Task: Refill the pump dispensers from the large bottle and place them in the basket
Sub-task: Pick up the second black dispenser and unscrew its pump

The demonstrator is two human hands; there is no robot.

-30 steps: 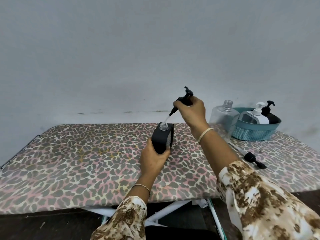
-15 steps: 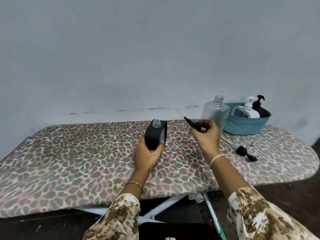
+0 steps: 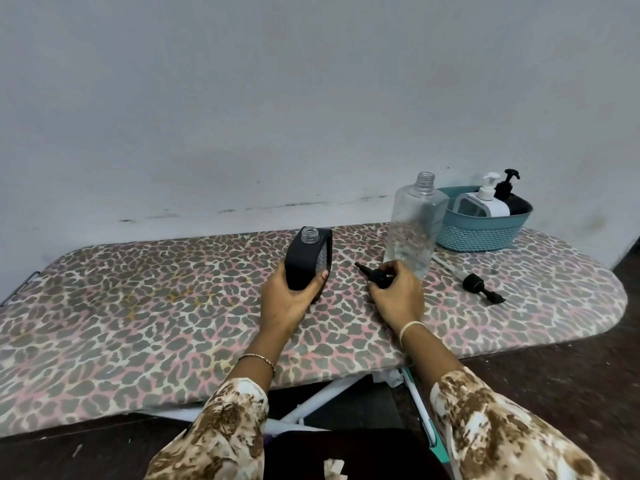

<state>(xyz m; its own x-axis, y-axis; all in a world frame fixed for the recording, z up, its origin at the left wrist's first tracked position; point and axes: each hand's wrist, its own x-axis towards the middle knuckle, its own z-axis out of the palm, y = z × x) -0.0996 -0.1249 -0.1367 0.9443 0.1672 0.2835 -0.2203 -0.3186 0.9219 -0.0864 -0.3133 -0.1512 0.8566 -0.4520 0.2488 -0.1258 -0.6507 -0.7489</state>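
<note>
— Head camera, looking down: why does the flat black plastic dispenser bottle (image 3: 307, 263) stand with its clear neck bare?

— Because it wants filling, I judge. My left hand (image 3: 285, 301) is wrapped round its lower half and holds it upright on the leopard-print ironing-board cover (image 3: 138, 306), so the open neck faces up and nothing tips.

— And your other hand?

— My right hand (image 3: 398, 297) has its fingers curled round the black pump head (image 3: 376, 277) that I take to belong on that neck. I have it low at the cover just beside the dispenser, out of the pouring path yet within reach.

— The supply?

— The large clear plastic bottle (image 3: 415, 230) stands uncapped just behind my right hand, near enough to lift next. A second black pump top (image 3: 479, 289) lies further right on the cover, probably its own.

— The goal?

— The teal woven-look plastic basket (image 3: 485, 235) at the far right, beside the big bottle. A white pump dispenser (image 3: 485, 202) and a black pump dispenser (image 3: 514, 197) are already in it.
</note>
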